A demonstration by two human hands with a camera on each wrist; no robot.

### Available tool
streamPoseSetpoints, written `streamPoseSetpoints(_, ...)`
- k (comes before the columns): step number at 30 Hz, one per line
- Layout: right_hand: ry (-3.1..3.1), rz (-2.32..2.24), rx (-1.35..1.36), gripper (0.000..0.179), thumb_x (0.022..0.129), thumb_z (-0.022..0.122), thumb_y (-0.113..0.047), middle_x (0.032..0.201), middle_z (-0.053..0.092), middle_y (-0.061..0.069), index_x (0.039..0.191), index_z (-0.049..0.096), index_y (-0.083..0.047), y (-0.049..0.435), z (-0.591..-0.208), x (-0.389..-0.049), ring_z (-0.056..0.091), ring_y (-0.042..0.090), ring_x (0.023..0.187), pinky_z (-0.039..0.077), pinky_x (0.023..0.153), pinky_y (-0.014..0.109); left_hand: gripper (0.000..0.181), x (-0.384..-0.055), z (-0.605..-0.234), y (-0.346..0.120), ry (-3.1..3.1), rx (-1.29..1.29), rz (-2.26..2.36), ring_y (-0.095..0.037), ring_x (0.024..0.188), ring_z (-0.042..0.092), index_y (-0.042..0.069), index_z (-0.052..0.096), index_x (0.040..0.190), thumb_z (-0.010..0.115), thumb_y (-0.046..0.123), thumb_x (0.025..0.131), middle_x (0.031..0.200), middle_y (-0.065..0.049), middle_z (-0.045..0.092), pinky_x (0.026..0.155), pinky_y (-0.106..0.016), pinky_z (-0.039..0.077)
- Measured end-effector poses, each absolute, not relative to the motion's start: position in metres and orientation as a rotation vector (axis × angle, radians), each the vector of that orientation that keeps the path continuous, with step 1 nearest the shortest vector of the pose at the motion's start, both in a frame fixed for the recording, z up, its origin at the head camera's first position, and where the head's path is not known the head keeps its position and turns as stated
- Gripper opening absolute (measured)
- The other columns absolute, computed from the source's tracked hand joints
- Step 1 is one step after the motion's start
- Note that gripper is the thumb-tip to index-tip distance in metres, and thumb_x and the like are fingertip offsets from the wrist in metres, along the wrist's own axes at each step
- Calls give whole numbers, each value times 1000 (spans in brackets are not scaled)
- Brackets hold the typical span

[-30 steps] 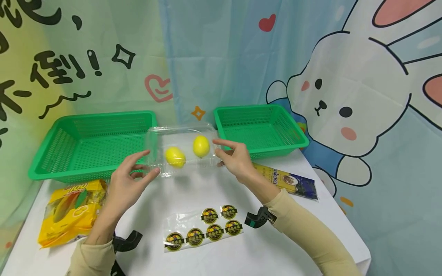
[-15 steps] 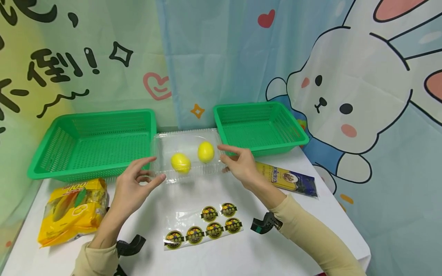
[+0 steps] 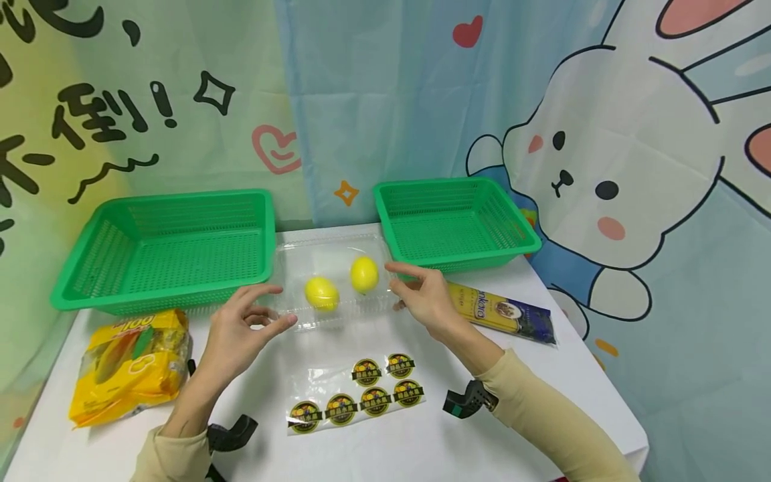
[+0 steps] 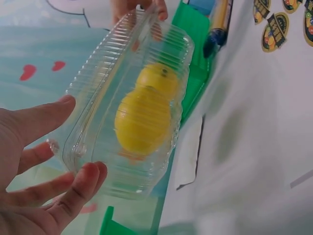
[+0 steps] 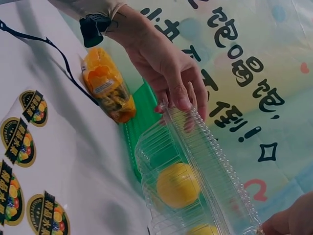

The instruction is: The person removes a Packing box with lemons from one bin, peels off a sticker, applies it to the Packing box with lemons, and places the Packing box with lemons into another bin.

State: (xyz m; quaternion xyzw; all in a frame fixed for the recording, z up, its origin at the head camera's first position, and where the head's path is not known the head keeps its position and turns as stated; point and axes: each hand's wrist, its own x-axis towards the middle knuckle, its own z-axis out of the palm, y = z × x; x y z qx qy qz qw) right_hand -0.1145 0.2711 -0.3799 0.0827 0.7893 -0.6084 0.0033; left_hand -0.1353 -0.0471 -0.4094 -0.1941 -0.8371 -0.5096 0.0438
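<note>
A clear plastic clamshell box [image 3: 313, 258] with a ribbed rim is held between both hands, its lid down. Inside lie two lemons, the nearer lemon [image 3: 322, 293] at left and the other lemon [image 3: 364, 274] at right. My left hand [image 3: 243, 328] grips the box's left end, thumb on one side and fingers on the other. At the opposite end, my right hand [image 3: 424, 298] pinches the rim between thumb and fingers. In the left wrist view the box [image 4: 90, 142] appears raised off the tabletop.
Two green baskets stand at the back, a larger basket [image 3: 181, 258] left and a smaller basket [image 3: 452, 234] right. A yellow snack bag [image 3: 132, 368] lies at left, a pasta packet [image 3: 506, 313] at right. A sticker sheet [image 3: 355, 395] lies in front on the white table [image 3: 373, 462].
Both hands have carried the box a little to the right and downward in the head view, from overlapping the baskets' front edges to lower between them. The grip looks the same.
</note>
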Motion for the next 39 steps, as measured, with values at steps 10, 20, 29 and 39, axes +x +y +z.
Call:
streamPoseSetpoints(10,2481,-1884,306,38,102,65,-4,151,58,14,140,67,-9,274,-392,-107,73,30,81,60,67,28,49,-133,-419,-46,-2646,-597,-1539,-10,79,73,11,69,127,90,21,84,122,-11,63,70,-22,59)
streamPoseSetpoints(20,2473,-1913,304,38,101,64,0,153,57,12,138,68,-5,277,-418,-98,68,42,110,62,77,52,49,-130,-435,-42,-2683,-632,-1501,-10,77,71,10,69,124,91,19,82,123,-11,62,68,-23,59)
streamPoseSetpoints(29,2495,-1917,273,38,100,64,2,152,58,14,138,66,-1,279,-424,-96,69,34,109,63,75,47,50,-127,-440,-39,-2719,-592,-1520,-11,77,70,10,68,124,92,18,81,124,-15,61,69,-23,59)
streamPoseSetpoints(39,2488,-1929,280,38,100,64,1,152,57,14,138,67,-2,282,-432,-93,68,35,112,64,73,42,50,-128,-447,-37,-2712,-611,-1519,-12,78,70,11,68,123,92,18,80,124,-13,61,69,-23,60)
